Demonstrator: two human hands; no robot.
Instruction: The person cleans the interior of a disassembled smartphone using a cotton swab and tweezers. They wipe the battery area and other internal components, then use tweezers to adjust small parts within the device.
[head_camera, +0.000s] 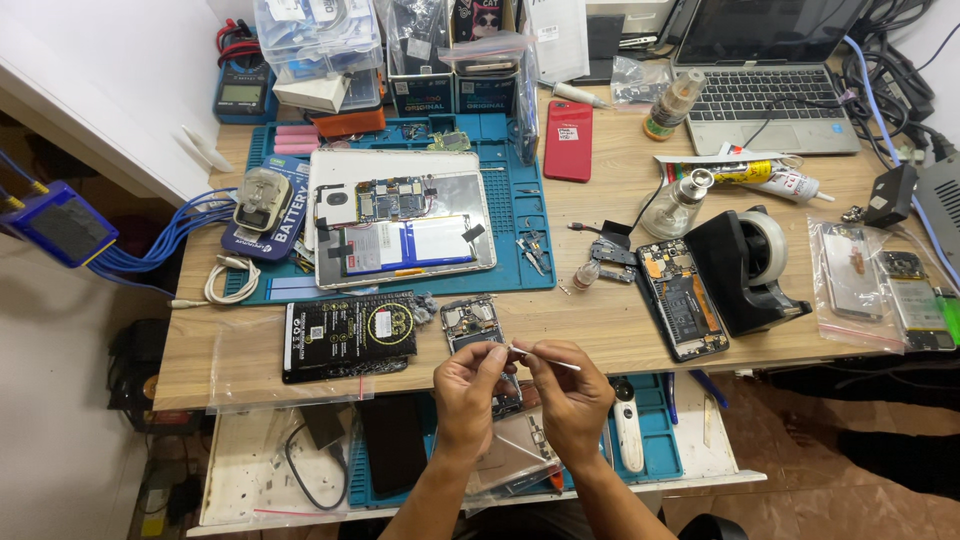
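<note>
Your left hand is curled, its fingers drawn together with the thumb and forefinger tips pinched on something too small to make out, right at the end of the thin white stick. Your right hand meets it from the other side: those fingers are also pressed close, thumb and forefinger nipping the stick near its left end, so that the rest of it juts out to the right past your knuckles. The two sets of fingertips almost touch each other.

Just beyond your fingertips, on the wooden table, lies a small opened phone body with its boards showing. To the left of your left fingers sits a black flat package. Beneath your hands, on the lower pull-out shelf, a partly hidden phone frame peeks out between your wrists, and a white slim tool lies just right of your right hand.
</note>
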